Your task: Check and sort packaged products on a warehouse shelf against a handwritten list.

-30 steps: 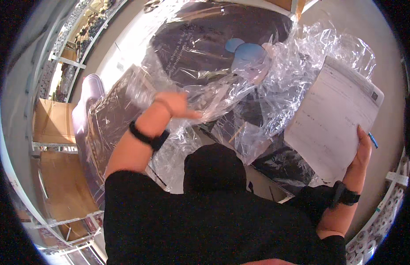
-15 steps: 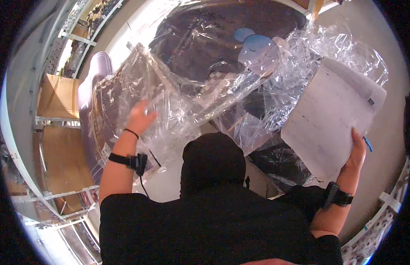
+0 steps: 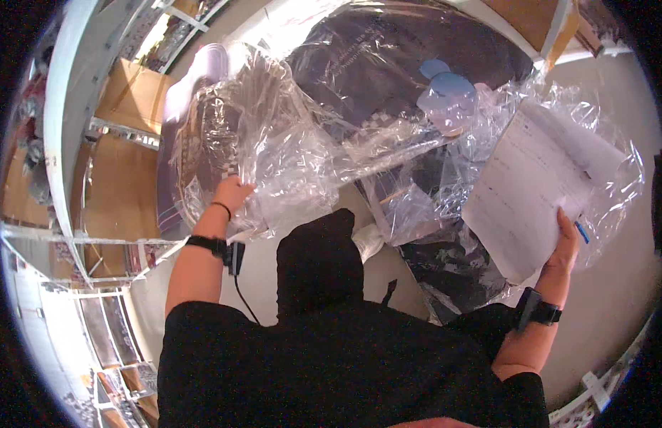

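My left hand [image 3: 233, 194] is closed on the edge of a clear plastic bag [image 3: 291, 153], its fingers partly lost against the shine. Inside that bag lies a folded fabric item with a checkered strip [image 3: 231, 153]. My right hand [image 3: 563, 246] grips a sheaf of white paper [image 3: 534, 189] with handwriting on it, and a blue pen [image 3: 582, 232] sticks out beside the fingers. Beyond the hands lies a large dark plastic-wrapped package [image 3: 374, 68] with a round blue-and-pink picture [image 3: 448, 100]. The paper covers part of the crumpled wrapping under it.
A black wrapped package [image 3: 452, 267] lies near my right forearm. Farther left stand a pale purple rounded item [image 3: 206, 64] and shelving with cardboard boxes [image 3: 120, 189]. More racks [image 3: 595, 392] curve along the lower right rim.
My left hand has come down onto the plastic bag and its fingers have closed. The view has shifted, so the packages appear farther right. The paper stays in my right hand.
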